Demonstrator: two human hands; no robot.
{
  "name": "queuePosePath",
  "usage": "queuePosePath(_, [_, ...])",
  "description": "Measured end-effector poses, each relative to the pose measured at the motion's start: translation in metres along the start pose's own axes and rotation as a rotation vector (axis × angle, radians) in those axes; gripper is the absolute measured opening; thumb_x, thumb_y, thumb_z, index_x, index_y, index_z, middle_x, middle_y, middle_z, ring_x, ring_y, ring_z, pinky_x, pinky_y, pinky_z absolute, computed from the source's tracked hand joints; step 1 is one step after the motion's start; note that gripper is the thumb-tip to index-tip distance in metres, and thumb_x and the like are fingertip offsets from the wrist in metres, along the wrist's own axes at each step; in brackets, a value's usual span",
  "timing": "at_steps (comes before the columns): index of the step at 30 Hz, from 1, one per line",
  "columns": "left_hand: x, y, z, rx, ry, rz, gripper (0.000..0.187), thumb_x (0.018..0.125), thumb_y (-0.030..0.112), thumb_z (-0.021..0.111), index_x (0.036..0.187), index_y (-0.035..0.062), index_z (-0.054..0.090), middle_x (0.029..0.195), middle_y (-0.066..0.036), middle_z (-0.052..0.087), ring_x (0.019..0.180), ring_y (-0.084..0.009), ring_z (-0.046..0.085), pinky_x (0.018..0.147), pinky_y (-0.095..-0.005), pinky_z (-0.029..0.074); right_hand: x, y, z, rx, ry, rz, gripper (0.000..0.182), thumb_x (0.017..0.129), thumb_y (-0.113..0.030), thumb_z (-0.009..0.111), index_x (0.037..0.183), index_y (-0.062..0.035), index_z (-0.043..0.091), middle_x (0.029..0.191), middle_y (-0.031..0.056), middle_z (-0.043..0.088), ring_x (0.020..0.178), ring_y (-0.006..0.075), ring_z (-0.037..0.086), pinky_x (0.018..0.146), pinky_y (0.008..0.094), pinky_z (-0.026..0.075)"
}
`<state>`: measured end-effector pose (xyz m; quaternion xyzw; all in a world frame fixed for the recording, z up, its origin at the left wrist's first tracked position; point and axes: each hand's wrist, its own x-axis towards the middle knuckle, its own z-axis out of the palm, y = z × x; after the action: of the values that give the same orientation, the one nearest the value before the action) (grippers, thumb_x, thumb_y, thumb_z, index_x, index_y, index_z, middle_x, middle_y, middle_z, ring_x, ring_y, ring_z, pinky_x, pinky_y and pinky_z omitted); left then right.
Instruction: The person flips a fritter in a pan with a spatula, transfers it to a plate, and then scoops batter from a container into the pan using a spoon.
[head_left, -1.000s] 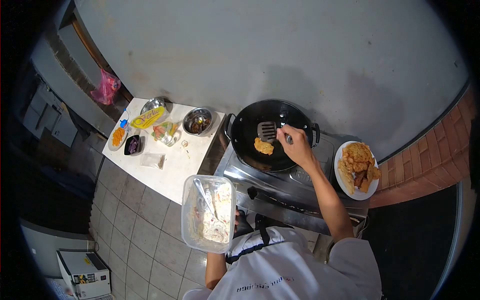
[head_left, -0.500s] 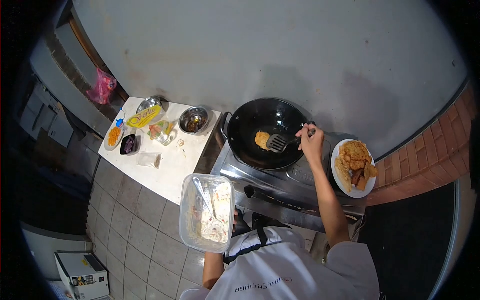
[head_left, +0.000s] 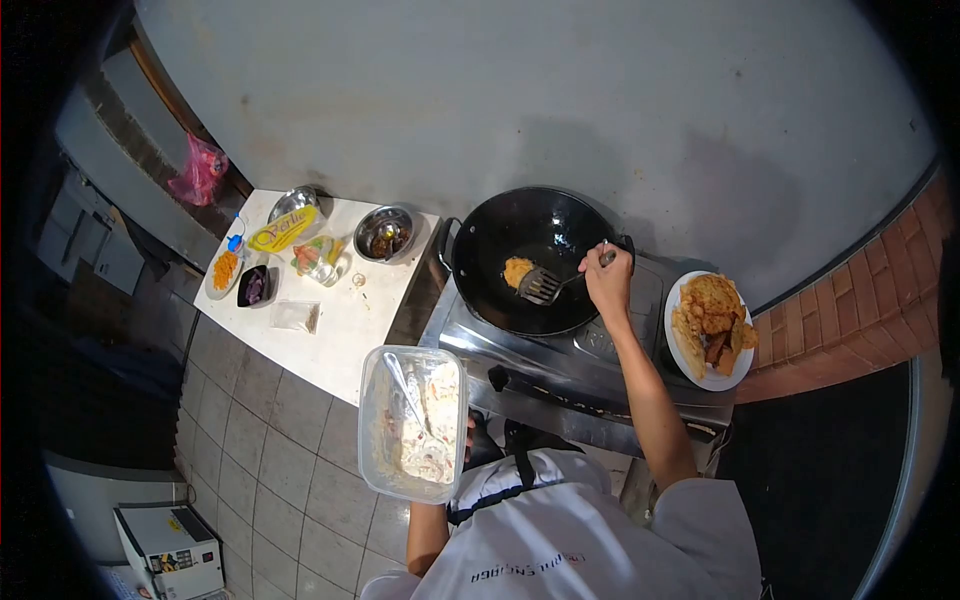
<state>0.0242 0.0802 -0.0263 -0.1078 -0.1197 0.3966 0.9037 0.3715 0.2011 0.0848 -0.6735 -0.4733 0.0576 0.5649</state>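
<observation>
My right hand (head_left: 608, 280) is closed round the handle of a black slotted spatula (head_left: 541, 287). The spatula's blade is down in a black wok (head_left: 490, 225), at the lower right edge of a small golden fritter (head_left: 517, 271). Most of the wok's floor around the fritter looks dark and shiny. With my left hand (head_left: 469, 438) I hold a clear plastic container (head_left: 371, 425) by its right side; only some fingertips show past the wall. Inside it lie a pale, lumpy batter (head_left: 436, 455) and a metal spoon (head_left: 405, 392).
The wok sits on a steel gas stove (head_left: 480, 350). To its right stands a white plate (head_left: 738, 379) of fried pieces. On the white table (head_left: 340, 355) at left are metal bowls (head_left: 384, 233), a black bowl (head_left: 254, 287), a yellow packet (head_left: 284, 231) and shredded orange food (head_left: 225, 270).
My right hand has tilted the spatula and drawn its blade slightly down and left, lower beside the fritter. The container in my left hand stays almost still.
</observation>
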Motion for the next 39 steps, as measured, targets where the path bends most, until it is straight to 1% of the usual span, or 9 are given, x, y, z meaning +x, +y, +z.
queuePosePath(10, [0.013, -0.008, 0.008, -0.054, -0.016, -0.051, 0.094, 0.082, 0.072, 0.046, 0.150, 0.0125, 0.020, 0.129, -0.045, 0.033, 0.105, -0.0616, 0.049, 0.077, -0.0663, 0.050, 0.022, -0.006, 0.010, -0.084, -0.104, 0.087, 0.031, 0.088, -0.013, 0.054, 0.062, 0.0030, 0.056, 0.056, 0.0152, 0.061, 0.055, 0.0290, 0.064, 0.055, 0.0381, 0.047])
queuePosePath(19, [0.021, -0.012, 0.018, -0.075, -0.070, -0.053, 0.095, 0.082, 0.072, 0.047, 0.150, 0.0129, 0.019, 0.129, -0.046, 0.032, 0.107, -0.0626, 0.048, 0.078, -0.0678, 0.049, 0.021, -0.017, 0.009, -0.120, -0.164, 0.082, 0.031, 0.089, -0.013, 0.054, 0.062, 0.0027, 0.055, 0.057, 0.0146, 0.062, 0.057, 0.0295, 0.065, 0.059, 0.0389, 0.048])
queuePosePath(21, [0.016, -0.011, 0.017, 0.165, 0.020, -0.010, 0.091, 0.078, 0.076, 0.051, 0.144, 0.0143, 0.037, 0.121, -0.036, 0.045, 0.094, -0.0474, 0.056, 0.068, -0.0485, 0.056, 0.019, -0.019, 0.006, -0.100, -0.171, 0.097, 0.032, 0.090, -0.014, 0.053, 0.063, 0.0022, 0.056, 0.058, 0.0139, 0.062, 0.055, 0.0291, 0.063, 0.058, 0.0389, 0.047])
queuePosePath(22, [0.014, -0.010, 0.017, 0.169, 0.020, -0.003, 0.091, 0.078, 0.076, 0.051, 0.144, 0.0143, 0.037, 0.121, -0.036, 0.045, 0.094, -0.0474, 0.056, 0.068, -0.0485, 0.056, 0.018, -0.021, 0.004, -0.085, -0.118, 0.010, 0.035, 0.093, -0.013, 0.052, 0.062, 0.0021, 0.055, 0.054, 0.0110, 0.060, 0.044, 0.0218, 0.055, 0.048, 0.0342, 0.042])
queuePosePath(23, [0.012, -0.009, 0.016, 0.159, 0.037, 0.015, 0.092, 0.078, 0.076, 0.050, 0.144, 0.0140, 0.036, 0.122, -0.036, 0.044, 0.094, -0.0481, 0.055, 0.069, -0.0495, 0.056, 0.018, -0.024, 0.001, -0.071, -0.064, -0.075, 0.038, 0.095, -0.013, 0.051, 0.060, 0.0019, 0.054, 0.051, 0.0080, 0.057, 0.033, 0.0145, 0.047, 0.038, 0.0294, 0.036])
queuePosePath(25, [0.006, -0.003, 0.007, 0.150, 0.059, 0.033, 0.093, 0.078, 0.077, 0.050, 0.144, 0.0138, 0.036, 0.123, -0.037, 0.043, 0.093, -0.0489, 0.055, 0.071, -0.0504, 0.055, 0.025, -0.028, -0.008, -0.077, -0.047, -0.061, 0.038, 0.096, -0.014, 0.050, 0.062, 0.0018, 0.056, 0.050, 0.0071, 0.056, 0.038, 0.0136, 0.049, 0.041, 0.0310, 0.036])
queuePosePath(27, [-0.005, 0.011, -0.017, -0.046, -0.003, -0.076, 0.100, 0.080, 0.073, 0.048, 0.150, 0.0088, 0.017, 0.132, -0.044, 0.030, 0.110, -0.0629, 0.045, 0.081, -0.0703, 0.047, 0.031, -0.035, -0.018, -0.156, -0.100, -0.041, 0.033, 0.093, -0.013, 0.052, 0.065, 0.0022, 0.054, 0.058, 0.0142, 0.061, 0.055, 0.0302, 0.061, 0.055, 0.0384, 0.045])
queuePosePath(34, [-0.006, 0.006, -0.012, -0.071, -0.047, -0.076, 0.099, 0.081, 0.072, 0.048, 0.150, 0.0074, 0.016, 0.134, -0.044, 0.028, 0.111, -0.0634, 0.044, 0.082, -0.0705, 0.047, 0.041, -0.008, -0.018, -0.195, -0.147, -0.039, 0.033, 0.093, -0.015, 0.052, 0.065, 0.0031, 0.052, 0.057, 0.0146, 0.060, 0.055, 0.0314, 0.061, 0.057, 0.0406, 0.046])
queuePosePath(39, [-0.003, -0.002, 0.001, -0.109, -0.109, -0.076, 0.098, 0.082, 0.071, 0.048, 0.150, 0.0094, 0.014, 0.135, -0.045, 0.023, 0.116, -0.0642, 0.040, 0.085, -0.0713, 0.044, 0.045, 0.005, -0.010, -0.134, -0.141, 0.028, 0.033, 0.092, -0.015, 0.053, 0.065, 0.0032, 0.054, 0.057, 0.0133, 0.062, 0.055, 0.0265, 0.062, 0.059, 0.0397, 0.046])
